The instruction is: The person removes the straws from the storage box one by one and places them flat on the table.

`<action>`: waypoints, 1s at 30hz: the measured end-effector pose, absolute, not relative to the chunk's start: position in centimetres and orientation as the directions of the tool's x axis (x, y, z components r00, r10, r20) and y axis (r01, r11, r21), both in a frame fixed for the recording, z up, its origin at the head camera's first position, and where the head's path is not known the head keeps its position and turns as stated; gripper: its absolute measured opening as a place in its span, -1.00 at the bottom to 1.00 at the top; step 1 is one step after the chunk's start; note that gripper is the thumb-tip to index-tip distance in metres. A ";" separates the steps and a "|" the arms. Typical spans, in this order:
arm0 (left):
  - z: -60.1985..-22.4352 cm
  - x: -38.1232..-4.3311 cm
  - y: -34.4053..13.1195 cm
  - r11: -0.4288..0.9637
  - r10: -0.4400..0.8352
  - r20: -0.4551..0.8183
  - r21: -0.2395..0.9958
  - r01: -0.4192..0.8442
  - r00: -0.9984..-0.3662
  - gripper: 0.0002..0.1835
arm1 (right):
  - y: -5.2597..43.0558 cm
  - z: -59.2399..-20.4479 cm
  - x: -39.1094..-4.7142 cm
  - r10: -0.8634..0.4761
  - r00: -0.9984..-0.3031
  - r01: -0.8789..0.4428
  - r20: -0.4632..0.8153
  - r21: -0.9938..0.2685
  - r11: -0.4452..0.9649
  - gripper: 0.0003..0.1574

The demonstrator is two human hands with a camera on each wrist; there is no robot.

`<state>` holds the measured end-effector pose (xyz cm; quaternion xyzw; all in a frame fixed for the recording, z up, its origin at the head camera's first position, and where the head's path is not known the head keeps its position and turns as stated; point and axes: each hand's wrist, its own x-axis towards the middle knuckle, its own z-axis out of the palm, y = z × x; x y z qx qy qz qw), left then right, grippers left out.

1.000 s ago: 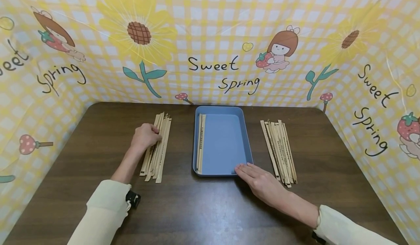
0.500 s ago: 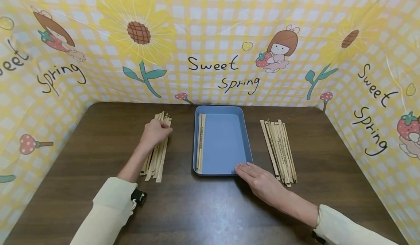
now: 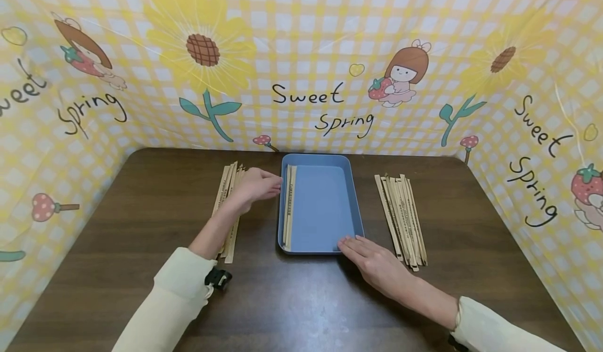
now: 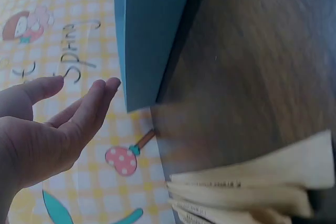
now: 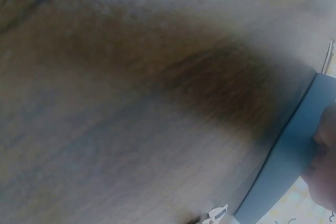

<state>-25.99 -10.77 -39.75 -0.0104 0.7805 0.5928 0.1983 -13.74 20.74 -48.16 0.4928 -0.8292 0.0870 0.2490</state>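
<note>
A blue tray [image 3: 354,200] stands in the middle of the dark wooden table [image 3: 292,299], with paper-wrapped chopsticks [image 3: 289,205] lying along its left wall. My left hand [image 3: 264,184] reaches from the left pile of wrapped chopsticks [image 3: 226,184] to the tray's left rim. Its fingers are straight and hold nothing, as the left wrist view shows: left hand [image 4: 52,124] beside the tray [image 4: 147,30]. My right hand [image 3: 367,255] lies flat on the table, fingertips touching the tray's near right corner. The right wrist view shows only the tray wall [image 5: 289,166].
A second pile of wrapped chopsticks [image 3: 401,216] lies right of the tray. A yellow checked "Sweet Spring" backdrop [image 3: 320,95] walls in the table at the back and on both sides. The left pile [image 4: 247,192] lies below my wrist.
My left hand has left the left pile and moved right to the tray's left rim. The right hand and the tray have stayed in place.
</note>
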 end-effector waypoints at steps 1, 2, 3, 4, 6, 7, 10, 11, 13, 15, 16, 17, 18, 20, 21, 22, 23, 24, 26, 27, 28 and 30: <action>-39.8 -25.9 -10.4 0.298 0.223 -0.325 0.920 -0.253 -0.919 -0.55 | 20.8 -48.2 -13.7 -0.774 -0.392 -0.860 0.497 0.100 0.500 -0.50; -39.8 -25.8 -10.1 0.303 0.229 -0.328 0.919 -0.253 -0.916 -0.54 | 20.8 -48.2 -13.7 -0.775 -0.393 -0.860 0.495 0.100 0.500 -0.50; -39.9 -25.7 -9.9 0.308 0.235 -0.326 0.918 -0.248 -0.916 -0.54 | 20.8 -48.2 -13.7 -0.776 -0.393 -0.861 0.493 0.100 0.499 -0.50; -40.0 -25.6 -9.6 0.320 0.237 -0.323 0.916 -0.240 -0.916 -0.54 | 20.8 -48.3 -13.7 -0.777 -0.393 -0.861 0.492 0.099 0.499 -0.50; -40.2 -25.3 -9.0 0.349 0.236 -0.311 0.911 -0.219 -0.921 -0.60 | 20.8 -48.3 -13.7 -0.778 -0.394 -0.861 0.489 0.099 0.499 -0.50; -40.3 -25.2 -8.8 0.371 0.235 -0.303 0.906 -0.203 -0.923 -0.64 | 20.8 -48.3 -13.7 -0.778 -0.395 -0.861 0.489 0.098 0.499 -0.49; -40.5 -25.0 -8.0 0.434 0.226 -0.286 0.885 -0.167 -0.931 -0.70 | 20.9 -48.3 -13.7 -0.777 -0.396 -0.861 0.489 0.097 0.500 -0.48; -40.6 -24.9 -7.7 0.452 0.228 -0.284 0.878 -0.157 -0.931 -0.67 | 20.9 -48.3 -13.7 -0.777 -0.397 -0.860 0.488 0.097 0.501 -0.48; -40.7 -24.9 -7.2 0.479 0.228 -0.279 0.866 -0.142 -0.933 -0.61 | 20.9 -48.3 -13.6 -0.777 -0.398 -0.860 0.488 0.098 0.502 -0.47; -40.9 -24.9 -6.7 0.502 0.224 -0.278 0.855 -0.134 -0.934 -0.59 | 20.9 -48.3 -13.6 -0.777 -0.399 -0.859 0.487 0.098 0.503 -0.47; -41.0 -24.8 -6.4 0.509 0.229 -0.278 0.851 -0.128 -0.933 -0.55 | 20.9 -48.3 -13.6 -0.777 -0.400 -0.859 0.486 0.098 0.503 -0.47; -41.1 -24.8 -6.2 0.517 0.230 -0.273 0.848 -0.121 -0.934 -0.50 | 20.9 -48.4 -13.6 -0.777 -0.400 -0.859 0.486 0.097 0.503 -0.47; -41.2 -24.8 -6.1 0.523 0.229 -0.268 0.845 -0.114 -0.936 -0.49 | 20.9 -48.3 -13.6 -0.777 -0.400 -0.859 0.486 0.096 0.503 -0.47; -41.3 -24.8 -5.8 0.534 0.230 -0.264 0.839 -0.105 -0.937 -0.49 | 20.8 -48.3 -13.6 -0.778 -0.400 -0.859 0.486 0.097 0.502 -0.47; -41.4 -24.8 -5.8 0.538 0.233 -0.261 0.837 -0.100 -0.937 -0.49 | 20.8 -48.3 -13.6 -0.778 -0.400 -0.860 0.485 0.096 0.502 -0.46; -41.5 -24.8 -5.7 0.540 0.236 -0.259 0.836 -0.096 -0.937 -0.48 | 20.8 -48.3 -13.6 -0.778 -0.399 -0.860 0.486 0.096 0.501 -0.46; -41.6 -24.8 -5.6 0.543 0.235 -0.259 0.835 -0.095 -0.937 -0.48 | 20.8 -48.3 -13.6 -0.778 -0.398 -0.860 0.486 0.096 0.501 -0.45; -41.7 -24.8 -5.5 0.545 0.235 -0.260 0.833 -0.094 -0.937 -0.48 | 20.8 -48.2 -13.6 -0.778 -0.399 -0.861 0.485 0.096 0.500 -0.45; -41.7 -24.8 -5.3 0.554 0.229 -0.262 0.827 -0.095 -0.938 -0.48 | 20.9 -48.2 -13.7 -0.779 -0.401 -0.860 0.482 0.094 0.501 -0.43; -41.8 -24.8 -5.2 0.557 0.230 -0.263 0.825 -0.095 -0.937 -0.48 | 20.9 -48.2 -13.7 -0.779 -0.403 -0.860 0.480 0.093 0.502 -0.43; -41.8 -24.9 -5.1 0.563 0.227 -0.266 0.821 -0.096 -0.937 -0.48 | 20.9 -48.2 -13.7 -0.779 -0.406 -0.859 0.478 0.092 0.504 -0.42; -41.8 -24.9 -4.9 0.572 0.222 -0.269 0.814 -0.098 -0.937 -0.49 | 20.9 -48.2 -13.7 -0.780 -0.410 -0.858 0.473 0.091 0.506 -0.40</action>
